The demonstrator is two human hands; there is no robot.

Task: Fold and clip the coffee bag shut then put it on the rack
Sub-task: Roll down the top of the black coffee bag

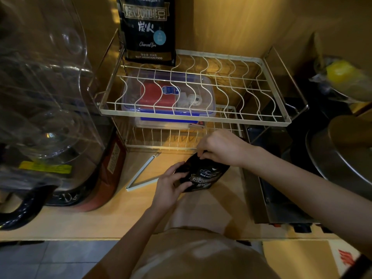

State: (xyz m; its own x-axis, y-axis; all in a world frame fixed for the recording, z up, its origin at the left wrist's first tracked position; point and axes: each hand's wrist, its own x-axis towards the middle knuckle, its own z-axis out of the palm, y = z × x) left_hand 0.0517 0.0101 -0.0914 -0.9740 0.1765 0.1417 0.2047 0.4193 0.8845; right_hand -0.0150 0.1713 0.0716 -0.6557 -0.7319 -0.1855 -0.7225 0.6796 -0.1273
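Note:
A black coffee bag [203, 175] with white lettering lies on the wooden counter in front of the wire rack [196, 115]. My left hand [170, 183] grips its left side. My right hand [218, 149] pinches the bag's top edge from above. A long white bag clip [141, 174], opened into a V, lies on the counter just left of my left hand. A second, larger black coffee bag [148, 29] stands upright at the back left of the rack's top tier.
A clear plastic box with a blue rim [168, 95] sits under the rack's top tier. A large clear-lidded appliance [46, 109] fills the left. A metal tray [279, 190] and a pot lid [342, 150] crowd the right.

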